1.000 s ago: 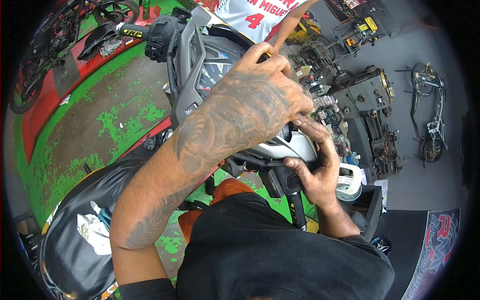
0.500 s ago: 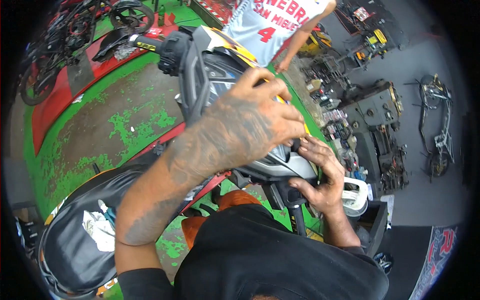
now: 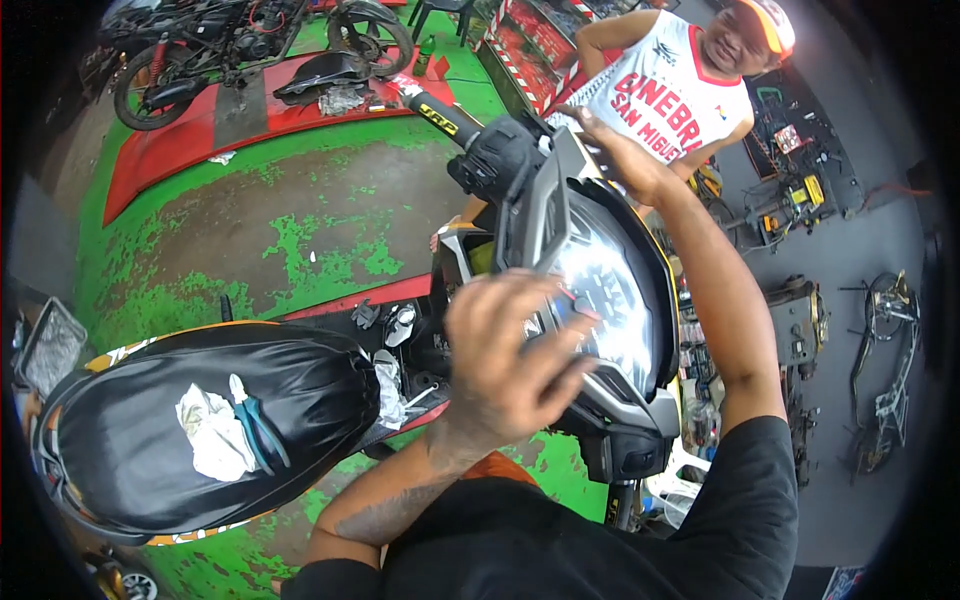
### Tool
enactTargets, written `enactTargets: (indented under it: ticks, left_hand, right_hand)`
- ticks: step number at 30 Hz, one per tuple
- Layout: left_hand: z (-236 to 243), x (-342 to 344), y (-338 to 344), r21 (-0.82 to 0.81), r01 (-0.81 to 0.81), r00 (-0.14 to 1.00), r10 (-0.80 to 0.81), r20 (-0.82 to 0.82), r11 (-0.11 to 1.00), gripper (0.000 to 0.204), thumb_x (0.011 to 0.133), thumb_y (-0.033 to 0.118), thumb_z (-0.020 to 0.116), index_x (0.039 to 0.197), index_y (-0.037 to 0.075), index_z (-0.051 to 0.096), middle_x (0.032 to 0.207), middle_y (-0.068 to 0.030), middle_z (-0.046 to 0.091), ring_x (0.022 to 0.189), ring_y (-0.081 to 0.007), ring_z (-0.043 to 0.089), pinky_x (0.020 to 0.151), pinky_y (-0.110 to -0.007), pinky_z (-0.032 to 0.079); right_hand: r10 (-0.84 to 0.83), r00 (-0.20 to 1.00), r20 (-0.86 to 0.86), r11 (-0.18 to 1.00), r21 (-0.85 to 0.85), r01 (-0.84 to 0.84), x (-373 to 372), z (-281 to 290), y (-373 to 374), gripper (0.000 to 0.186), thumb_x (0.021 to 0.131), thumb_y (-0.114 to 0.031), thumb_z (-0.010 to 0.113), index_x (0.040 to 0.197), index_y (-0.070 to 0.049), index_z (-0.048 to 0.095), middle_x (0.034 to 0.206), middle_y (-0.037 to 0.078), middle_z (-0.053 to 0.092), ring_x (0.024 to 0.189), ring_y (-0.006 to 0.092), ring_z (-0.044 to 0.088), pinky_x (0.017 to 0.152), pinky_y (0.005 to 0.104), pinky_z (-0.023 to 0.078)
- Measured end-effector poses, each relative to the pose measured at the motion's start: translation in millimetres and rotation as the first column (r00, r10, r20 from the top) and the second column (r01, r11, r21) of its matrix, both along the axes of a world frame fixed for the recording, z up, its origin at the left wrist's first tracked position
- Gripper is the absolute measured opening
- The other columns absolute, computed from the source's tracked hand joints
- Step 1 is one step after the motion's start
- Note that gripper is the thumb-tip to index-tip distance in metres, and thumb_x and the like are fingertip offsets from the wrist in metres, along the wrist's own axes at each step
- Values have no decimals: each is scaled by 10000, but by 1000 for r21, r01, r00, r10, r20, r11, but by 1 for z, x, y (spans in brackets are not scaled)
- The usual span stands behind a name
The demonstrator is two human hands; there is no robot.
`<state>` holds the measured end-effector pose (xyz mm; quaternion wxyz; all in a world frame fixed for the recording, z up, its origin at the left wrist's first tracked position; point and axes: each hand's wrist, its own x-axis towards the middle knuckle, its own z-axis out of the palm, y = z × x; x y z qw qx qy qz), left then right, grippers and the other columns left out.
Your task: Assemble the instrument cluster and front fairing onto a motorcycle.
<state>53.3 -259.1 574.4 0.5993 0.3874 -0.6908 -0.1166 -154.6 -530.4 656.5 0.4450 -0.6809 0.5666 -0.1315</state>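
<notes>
A scooter's grey and black handlebar cover (image 3: 545,220) surrounds its glossy instrument panel (image 3: 605,290), which reflects bright light. My left hand (image 3: 515,355), blurred by motion, hovers over the cover's near side with its fingers apart and nothing visible in them. My right hand (image 3: 625,160) reaches round the far side and grips the cover's upper far edge; some of its fingers are hidden. The left handlebar grip (image 3: 440,118) points away to the upper left. Behind my left hand, the scooter's black seat (image 3: 130,430) carries a white cloth (image 3: 215,430) and teal-handled pliers (image 3: 258,425).
A person (image 3: 665,90) in a white sleeveless jersey stands just beyond the handlebar. A red platform (image 3: 150,165) holds a partly stripped motorcycle (image 3: 230,50). White rags (image 3: 390,385) lie in front of the seat. A bare frame (image 3: 885,380) is at the right.
My left hand has drawn back from the cover's far side to its near side. My right hand has moved from the near right end to the far edge. The view has shifted.
</notes>
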Motion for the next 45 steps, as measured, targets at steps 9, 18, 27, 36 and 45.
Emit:
enactTargets:
  ticks: [9,18,27,36,45]
  left_hand:
    - [-82,-26,0,136,180,837,-80,-541,974,848,992,431,657,1584,-39,273,1609,-310,267,1506,-440,294,1229,-532,272]
    - [-120,-61,-27,-73,18,672,-67,-738,997,1089,812,715,750,1511,-25,362,1550,-351,384,1439,-473,425,1192,-569,347]
    - [-116,-39,-28,-63,192,735,-187,-652,979,1326,652,690,877,1581,-23,254,1608,-334,297,1491,-480,345,1214,-578,318]
    - [-113,-25,-20,20,274,747,-200,-634,961,1324,624,688,893,1588,27,272,1624,-320,261,1500,-509,307,1215,-601,303]
    - [-84,-10,-11,-60,-19,938,-3,-348,998,589,801,574,803,1249,204,702,1483,-144,538,1373,-439,496,1088,-551,500]
  right_hand:
    - [160,982,-102,986,59,-155,61,-4,5,748,1078,-584,362,1599,-47,378,1621,113,427,1473,239,403,1224,332,278]
    - [334,916,-222,928,-92,-361,91,4,6,794,1017,-612,519,1518,3,480,1554,187,494,1458,273,439,1223,356,288]
    - [227,899,-375,927,-200,-317,108,11,17,639,998,-567,576,1401,-73,623,1338,108,670,1231,223,623,1074,304,438]
    - [234,717,-657,702,-396,-592,151,14,51,738,996,-591,575,1289,85,613,1179,294,693,1140,373,683,989,414,496]
    - [230,586,-777,580,-374,-724,152,11,53,569,1061,-455,493,1348,25,597,1233,263,675,1190,405,640,1032,434,485]
